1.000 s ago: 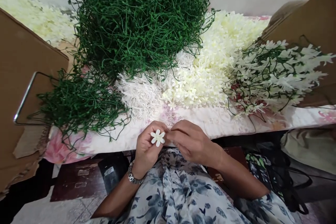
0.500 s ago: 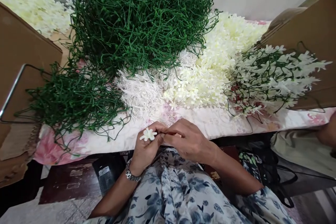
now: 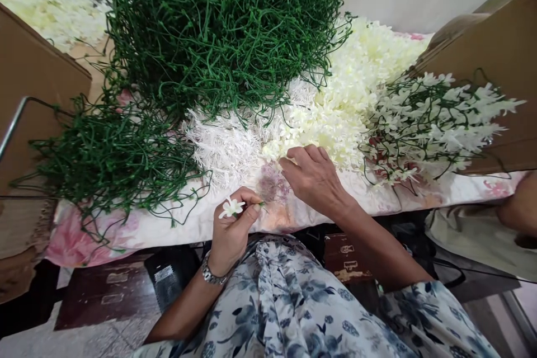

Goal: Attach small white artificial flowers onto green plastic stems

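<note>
My left hand [image 3: 235, 224] is closed, thumb against forefinger, on the green plastic stem [image 3: 260, 205] of an artificial flower. Its white bloom [image 3: 231, 207] stands out on the left side of that hand, and the stem's tip pokes out past the thumb. My right hand [image 3: 312, 179] has its fingers curled at the near edge of a heap of loose cream flower heads [image 3: 335, 117]. Whatever lies under those fingertips is hidden. Left of that heap lies a pile of thin white sprig-like pieces [image 3: 226, 148].
A big mound of green stems [image 3: 226, 33] rises behind, with a smaller green pile [image 3: 121, 156] at left. Assembled white flowers on stems [image 3: 440, 123] lie at right. Cardboard [image 3: 37, 67] flanks the floral cloth [image 3: 163, 229]. Another person's arm [image 3: 520, 207] shows at the right edge.
My hands have come apart. The right one moved forward and up to the cream flower heads; the left stays near the cloth's front edge with the flower, whose stem tip now shows.
</note>
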A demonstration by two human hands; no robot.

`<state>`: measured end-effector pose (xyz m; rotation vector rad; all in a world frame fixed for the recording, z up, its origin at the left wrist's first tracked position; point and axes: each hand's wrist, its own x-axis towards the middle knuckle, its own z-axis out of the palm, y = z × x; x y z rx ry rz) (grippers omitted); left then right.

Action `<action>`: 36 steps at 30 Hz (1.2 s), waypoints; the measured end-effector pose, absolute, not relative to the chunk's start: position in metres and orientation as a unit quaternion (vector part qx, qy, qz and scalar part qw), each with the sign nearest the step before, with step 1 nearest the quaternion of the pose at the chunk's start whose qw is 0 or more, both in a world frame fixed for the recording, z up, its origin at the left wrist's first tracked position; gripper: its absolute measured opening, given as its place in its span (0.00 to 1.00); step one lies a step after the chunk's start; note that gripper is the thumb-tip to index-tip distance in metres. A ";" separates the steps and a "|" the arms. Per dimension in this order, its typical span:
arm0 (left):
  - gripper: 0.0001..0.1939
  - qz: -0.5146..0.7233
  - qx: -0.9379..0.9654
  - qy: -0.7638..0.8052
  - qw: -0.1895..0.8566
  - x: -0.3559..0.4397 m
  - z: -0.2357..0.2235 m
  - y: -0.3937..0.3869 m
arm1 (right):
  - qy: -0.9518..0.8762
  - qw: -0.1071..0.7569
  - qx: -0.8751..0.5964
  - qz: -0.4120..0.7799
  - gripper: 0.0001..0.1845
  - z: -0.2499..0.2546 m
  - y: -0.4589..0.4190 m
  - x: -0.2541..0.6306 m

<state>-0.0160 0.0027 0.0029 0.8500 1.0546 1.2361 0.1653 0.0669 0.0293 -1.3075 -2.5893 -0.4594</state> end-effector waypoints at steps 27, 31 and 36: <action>0.08 0.516 0.309 0.473 0.643 -0.006 0.003 -0.001 | -0.900 0.059 -0.430 -0.039 0.08 0.016 0.028 0.180; 0.08 0.510 0.321 0.481 0.637 -0.006 0.004 -0.001 | -0.886 0.153 -0.438 0.004 0.09 0.008 0.030 0.182; 0.06 0.486 0.385 0.502 0.603 -0.010 0.001 -0.004 | -0.846 0.276 -0.428 0.158 0.07 0.017 0.024 0.183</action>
